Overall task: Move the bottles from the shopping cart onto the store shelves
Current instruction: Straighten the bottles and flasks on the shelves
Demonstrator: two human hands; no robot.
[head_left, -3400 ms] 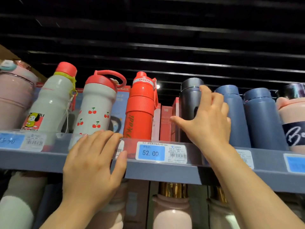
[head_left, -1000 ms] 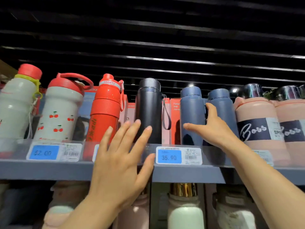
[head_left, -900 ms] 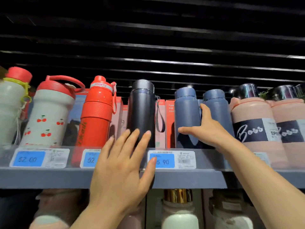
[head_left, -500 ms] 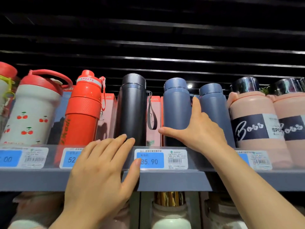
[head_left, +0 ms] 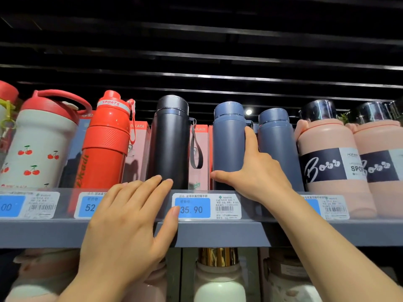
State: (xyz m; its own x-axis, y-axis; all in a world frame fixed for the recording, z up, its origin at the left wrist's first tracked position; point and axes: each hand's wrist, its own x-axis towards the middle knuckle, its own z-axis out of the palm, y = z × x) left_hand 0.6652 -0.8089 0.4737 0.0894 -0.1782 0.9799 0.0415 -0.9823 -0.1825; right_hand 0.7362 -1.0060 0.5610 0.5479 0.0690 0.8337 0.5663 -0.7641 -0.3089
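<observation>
Placing step, near its end: setting a blue bottle (head_left: 229, 144) upright on the shelf (head_left: 218, 233), in the row between the black bottle (head_left: 170, 142) and a second blue bottle (head_left: 277, 149). Right hand (head_left: 255, 173) wrapping the blue bottle low on its body, thumb stretched across the front near the base, index finger (head_left: 250, 138) reaching up the bottle's right side into the narrow gap before its neighbour; remaining fingers hidden behind, so how tightly curled, hard to say. Left hand (head_left: 128, 219) lying flat against the shelf's front lip, fingers straight and spread, holding nothing, fingertips just reaching the base of the black bottle, thumb touching the price tag (head_left: 207, 207) marked 35.90. Probably steadying the body rather than doing any work.

Bottle already standing with its base behind the clear rail, seemingly level with the others. Cart not in view.

Next, by judgement: nudging the bottle square with the row, then loosening the grip and drawing the finger out of the gap without rocking either blue bottle. Tight spacing calling for a slow, straight withdrawal; afterwards, turning back to the cart for another.
</observation>
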